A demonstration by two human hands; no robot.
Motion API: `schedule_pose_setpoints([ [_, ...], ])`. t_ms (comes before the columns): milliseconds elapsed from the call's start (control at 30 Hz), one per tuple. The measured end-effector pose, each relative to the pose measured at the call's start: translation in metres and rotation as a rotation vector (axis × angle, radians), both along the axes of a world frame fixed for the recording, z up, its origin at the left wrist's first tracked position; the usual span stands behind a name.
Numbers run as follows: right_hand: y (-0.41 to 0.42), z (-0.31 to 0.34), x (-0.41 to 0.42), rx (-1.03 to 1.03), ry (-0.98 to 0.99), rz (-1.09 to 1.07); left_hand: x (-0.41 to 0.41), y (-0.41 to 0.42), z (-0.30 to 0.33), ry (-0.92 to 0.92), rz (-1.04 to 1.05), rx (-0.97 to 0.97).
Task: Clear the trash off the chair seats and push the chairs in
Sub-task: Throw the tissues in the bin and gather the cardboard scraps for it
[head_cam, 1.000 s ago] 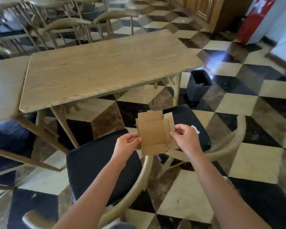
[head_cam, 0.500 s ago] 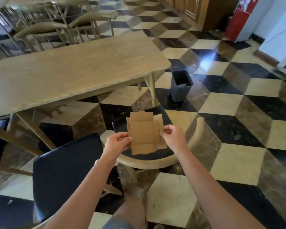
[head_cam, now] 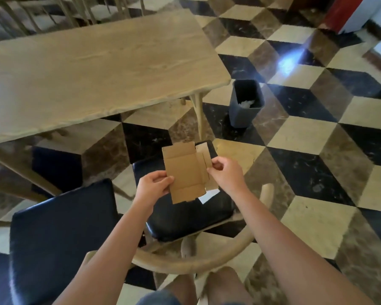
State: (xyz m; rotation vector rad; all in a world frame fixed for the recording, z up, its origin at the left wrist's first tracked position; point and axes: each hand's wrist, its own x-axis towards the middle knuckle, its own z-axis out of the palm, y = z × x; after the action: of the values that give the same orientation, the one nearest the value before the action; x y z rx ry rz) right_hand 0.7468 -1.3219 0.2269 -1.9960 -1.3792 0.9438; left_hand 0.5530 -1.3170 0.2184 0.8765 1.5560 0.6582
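Cardboard: one flat brown cut-out sheet (head_cam: 186, 172), pinched by left hand (head_cam: 152, 186) and right hand (head_cam: 226, 175).
Chairs: two black-cushioned wooden chairs (head_cam: 62, 230), (head_cam: 191, 216).
Paper: one white scrap (head_cam: 208, 196).
Bin: one grey bin (head_cam: 245, 103).

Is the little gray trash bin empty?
No, the gray bin on the floor beside the table already has something white and crumpled lying inside it.

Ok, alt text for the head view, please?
Both hands, left and right, hold a flattened cardboard box above a black chair seat with white paper on it; a grey bin stands beyond.
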Motion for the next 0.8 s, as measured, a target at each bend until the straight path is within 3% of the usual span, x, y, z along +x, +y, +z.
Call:
schedule_pose_setpoints([
  [133, 0.035, -0.040, 0.009, -0.077, 0.119, 0.044, 0.006, 0.018, -0.029, -0.019, 0.097, -0.035],
  [433, 0.082, -0.194, 0.019, -0.288, 0.250, 0.104, 0.017, 0.034, -0.147, 0.073, 0.320, -0.134],
  [533, 0.070, -0.244, 0.030, -0.251, -0.053, 0.184, 0.010, 0.026, -0.179, 0.118, 0.414, -0.215],
  [667, 0.048, -0.297, 0.040, -0.236, -0.535, 0.601, 0.003, 0.014, -0.207, 0.155, 0.511, -0.314],
  [800, 0.040, -0.331, 0.034, -0.209, -0.625, 0.680, -0.003, 0.007, -0.217, 0.167, 0.574, -0.351],
])
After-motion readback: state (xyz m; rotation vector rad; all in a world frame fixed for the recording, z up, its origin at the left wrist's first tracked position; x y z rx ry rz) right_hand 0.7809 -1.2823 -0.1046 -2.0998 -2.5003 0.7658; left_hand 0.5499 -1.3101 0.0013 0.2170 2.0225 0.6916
